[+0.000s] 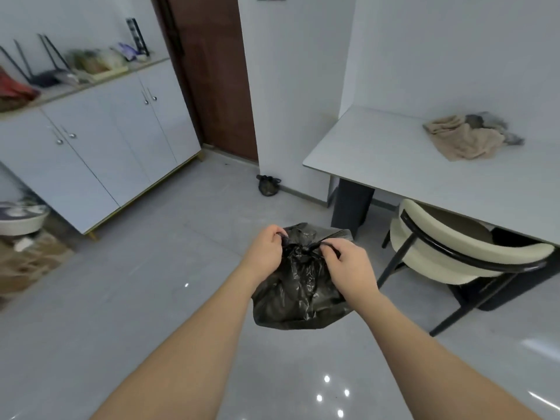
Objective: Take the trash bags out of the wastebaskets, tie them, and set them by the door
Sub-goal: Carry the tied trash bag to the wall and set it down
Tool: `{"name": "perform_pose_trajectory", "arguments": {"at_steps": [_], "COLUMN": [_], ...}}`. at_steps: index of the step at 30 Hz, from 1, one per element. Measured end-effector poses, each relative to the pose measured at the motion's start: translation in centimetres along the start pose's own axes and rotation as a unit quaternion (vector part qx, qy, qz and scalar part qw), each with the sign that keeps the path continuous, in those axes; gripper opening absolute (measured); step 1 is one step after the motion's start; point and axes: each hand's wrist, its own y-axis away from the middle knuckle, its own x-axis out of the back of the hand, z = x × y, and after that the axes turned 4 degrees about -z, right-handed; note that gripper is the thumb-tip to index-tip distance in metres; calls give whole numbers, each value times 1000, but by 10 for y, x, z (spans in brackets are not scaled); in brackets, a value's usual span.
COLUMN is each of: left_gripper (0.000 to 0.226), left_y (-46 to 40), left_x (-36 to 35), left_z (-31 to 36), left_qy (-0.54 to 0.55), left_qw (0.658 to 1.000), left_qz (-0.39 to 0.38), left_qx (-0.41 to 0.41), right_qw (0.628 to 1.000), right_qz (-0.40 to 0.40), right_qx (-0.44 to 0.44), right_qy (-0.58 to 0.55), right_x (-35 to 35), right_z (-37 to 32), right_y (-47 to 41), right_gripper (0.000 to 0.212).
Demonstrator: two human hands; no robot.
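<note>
A black trash bag [298, 298] hangs in the air in front of me over the grey floor. My left hand [265, 253] pinches one end of the bag's gathered top on the left. My right hand [348, 268] pinches the other end on the right, with a knot between them. A second, smaller black trash bag [267, 185] sits tied on the floor at the wall corner, just right of the brown door [218, 77].
A white table [378, 153] with a crumpled beige cloth [463, 137] stands at the right, a cream chair [448, 253] tucked under it. A white cabinet [100, 147] lines the left wall, clutter on top. A round basin [21, 219] sits far left.
</note>
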Motion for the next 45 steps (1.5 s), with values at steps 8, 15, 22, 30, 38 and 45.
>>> {"name": "perform_pose_trajectory", "arguments": {"at_steps": [8,15,22,30,38,45], "left_gripper": [29,29,27,29,29,29], "left_y": [-106,-244,-362,-506,-653,-772], "left_x": [61,121,191,263,304,288], "left_z": [-11,-13,-8,-28,-23,3], "left_qy": [-1,-35,-75,-25,-27,-41], "left_qw": [1000,999,997,998,995,990], "left_qz": [2,13,-13,-42,-89,-124], "left_qx": [-8,-8,-28,-24,-38,-58], "right_qw": [1000,999,997,995,985,979], "right_qz": [20,11,13,51,84,65], "right_qx": [2,2,-8,-38,-107,-145], "right_qy": [-19,-45,-72,-80,-109,-130], "right_x": [-50,-93,-136,-195,-224,-217], "right_z": [-27,-47,-79,-115,-132,-94], "right_y": [-114,-261,-397,-531,-648,-760], "right_gripper": [25,23,22,23,21,19]}}
